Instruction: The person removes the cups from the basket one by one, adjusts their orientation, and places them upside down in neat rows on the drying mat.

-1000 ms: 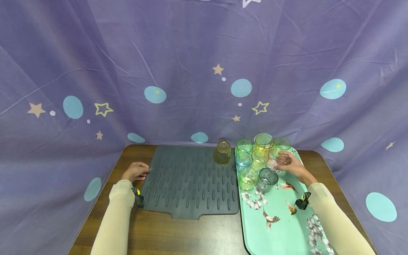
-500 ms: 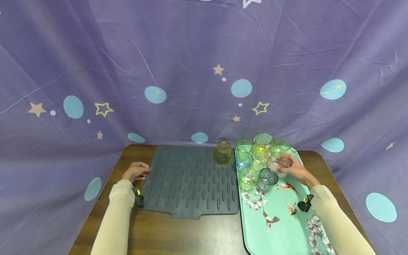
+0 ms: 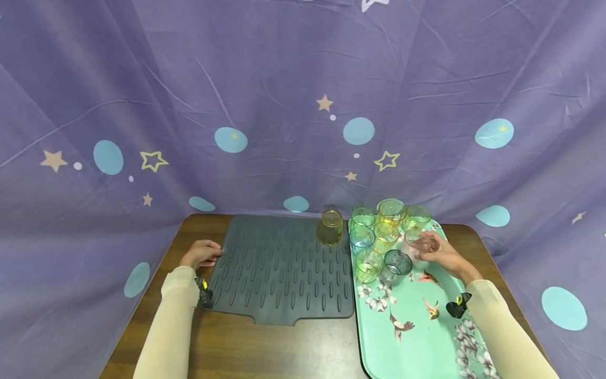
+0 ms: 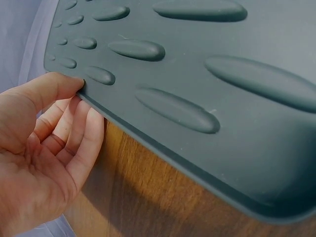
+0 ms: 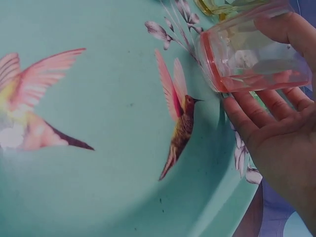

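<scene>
My left hand pinches the left edge of a dark grey ridged drying mat. In the left wrist view the thumb lies on top of the mat and the fingers tuck under its rim. At the right, a clear pinkish glass is held in my right hand, thumb on one side and fingers on the other. This glass is over the green tray, close to the other glasses. An upside-down amber glass stands on the mat's back right corner.
Several upright glasses share the tray's back part, among them a smoky grey one, a blue one and a green one. The tray adjoins the mat's right side on a wooden table. A purple curtain hangs behind.
My right hand has drawn slightly right and toward me, and the pinkish glass has shifted with it, away from its neighbours. My left hand and the mat have stayed put.
</scene>
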`<state>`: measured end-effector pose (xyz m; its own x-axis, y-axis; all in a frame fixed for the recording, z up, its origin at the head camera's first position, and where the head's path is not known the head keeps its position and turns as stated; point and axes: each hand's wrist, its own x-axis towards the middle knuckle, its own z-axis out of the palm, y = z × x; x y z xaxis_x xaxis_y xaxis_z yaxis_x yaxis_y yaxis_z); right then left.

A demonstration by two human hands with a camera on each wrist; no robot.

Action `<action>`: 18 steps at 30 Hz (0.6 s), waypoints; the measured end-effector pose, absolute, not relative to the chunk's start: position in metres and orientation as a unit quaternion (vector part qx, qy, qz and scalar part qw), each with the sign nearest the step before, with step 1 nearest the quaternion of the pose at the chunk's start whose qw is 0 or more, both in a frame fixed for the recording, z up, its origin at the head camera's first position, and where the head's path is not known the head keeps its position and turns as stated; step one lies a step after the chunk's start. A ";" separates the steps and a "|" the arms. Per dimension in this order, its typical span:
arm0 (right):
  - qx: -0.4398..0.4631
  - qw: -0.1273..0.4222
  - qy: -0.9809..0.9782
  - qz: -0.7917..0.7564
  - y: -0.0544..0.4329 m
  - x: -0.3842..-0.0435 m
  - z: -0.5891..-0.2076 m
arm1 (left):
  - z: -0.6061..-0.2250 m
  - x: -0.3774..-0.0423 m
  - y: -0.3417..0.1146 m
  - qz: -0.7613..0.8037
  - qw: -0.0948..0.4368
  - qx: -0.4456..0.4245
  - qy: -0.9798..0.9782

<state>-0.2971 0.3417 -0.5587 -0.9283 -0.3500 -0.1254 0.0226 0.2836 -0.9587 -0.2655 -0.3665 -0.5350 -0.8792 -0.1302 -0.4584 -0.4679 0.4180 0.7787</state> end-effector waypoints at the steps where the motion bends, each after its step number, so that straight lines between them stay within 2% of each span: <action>1: -0.105 0.161 0.786 -0.588 0.343 -0.297 -0.558 | -0.535 -0.265 -0.366 0.508 0.166 -0.182 0.826; 18: -0.163 0.222 0.729 -0.627 0.359 -0.297 -0.552 | -0.533 -0.265 -0.366 0.511 0.167 -0.181 0.824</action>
<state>-0.2973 0.3589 -0.5520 -0.8481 -0.5164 -0.1190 0.0403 0.1610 -0.9861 -0.2649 -0.3661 -0.5334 -0.8788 -0.1282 -0.4597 -0.4688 0.4121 0.7813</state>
